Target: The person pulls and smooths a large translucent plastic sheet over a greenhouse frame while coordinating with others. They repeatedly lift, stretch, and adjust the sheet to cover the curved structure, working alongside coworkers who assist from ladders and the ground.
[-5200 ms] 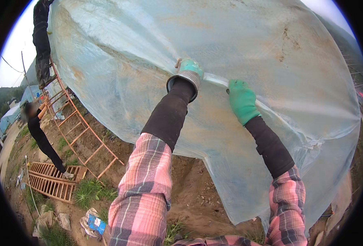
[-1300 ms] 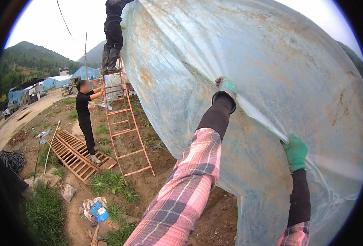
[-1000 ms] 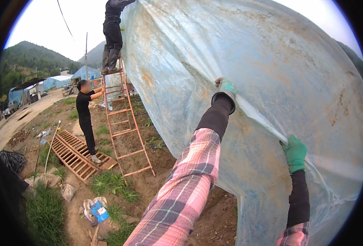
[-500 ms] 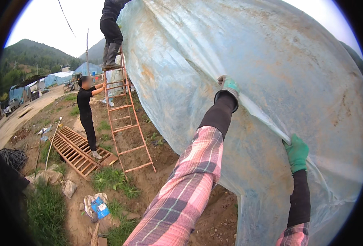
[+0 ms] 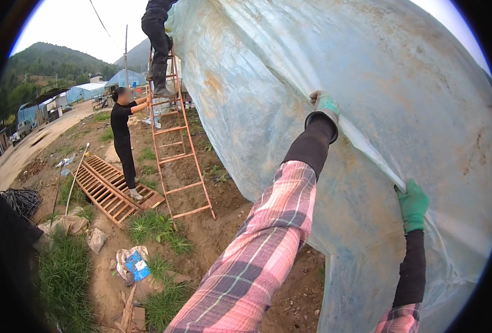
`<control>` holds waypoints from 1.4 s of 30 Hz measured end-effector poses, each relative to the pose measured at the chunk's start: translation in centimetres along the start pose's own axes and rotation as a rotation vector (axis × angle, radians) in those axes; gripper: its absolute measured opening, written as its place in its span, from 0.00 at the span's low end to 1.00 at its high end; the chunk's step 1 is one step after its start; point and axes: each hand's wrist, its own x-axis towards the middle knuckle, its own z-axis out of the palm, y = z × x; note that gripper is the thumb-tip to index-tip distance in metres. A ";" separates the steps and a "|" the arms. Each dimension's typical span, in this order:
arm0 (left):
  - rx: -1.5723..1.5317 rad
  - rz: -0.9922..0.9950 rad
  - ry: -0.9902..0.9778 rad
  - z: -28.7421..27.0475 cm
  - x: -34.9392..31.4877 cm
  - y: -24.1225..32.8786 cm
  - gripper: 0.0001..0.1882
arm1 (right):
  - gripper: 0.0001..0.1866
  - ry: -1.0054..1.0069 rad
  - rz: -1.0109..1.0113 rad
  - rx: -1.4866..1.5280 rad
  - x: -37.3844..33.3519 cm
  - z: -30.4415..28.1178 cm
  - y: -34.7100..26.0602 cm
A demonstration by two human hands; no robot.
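Observation:
A large sheet of cloudy, dirt-streaked plastic film (image 5: 412, 105) fills the right half of the view. My left hand (image 5: 324, 105), in a worn green-and-grey glove, is closed on a gathered fold of it, with the arm stretched far up. Lower and to the right, my right hand (image 5: 412, 205) in a green glove grips the same fold, which runs taut between both hands. Some fingertips of each hand are hidden by the film. Below the right hand the film hangs in loose creases.
A rust-red ladder (image 5: 186, 161) stands left of the film. One person (image 5: 158, 50) is up on it; another person (image 5: 125, 144) steadies it from a slatted red frame (image 5: 104, 186) on the ground. Near me lie grass clumps (image 5: 65, 283), a blue-and-white bag (image 5: 135, 265) and black hose (image 5: 21, 202).
The person on the ladder has one boot on a lower rung, legs now apart. My view has shifted slightly; both hands still hold the fold.

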 end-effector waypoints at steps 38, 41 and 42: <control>-0.167 -0.024 0.059 -0.3 -1.2 -0.9 0.15 | 0.19 -0.006 0.002 -0.007 0.1 0.7 0.4; -0.130 -0.044 0.025 -0.5 -0.9 -0.9 0.15 | 0.19 0.011 -0.006 0.006 0.3 0.5 0.2; -0.108 -0.056 0.003 -0.5 -0.8 -0.9 0.15 | 0.19 0.015 -0.008 0.010 0.3 0.3 0.0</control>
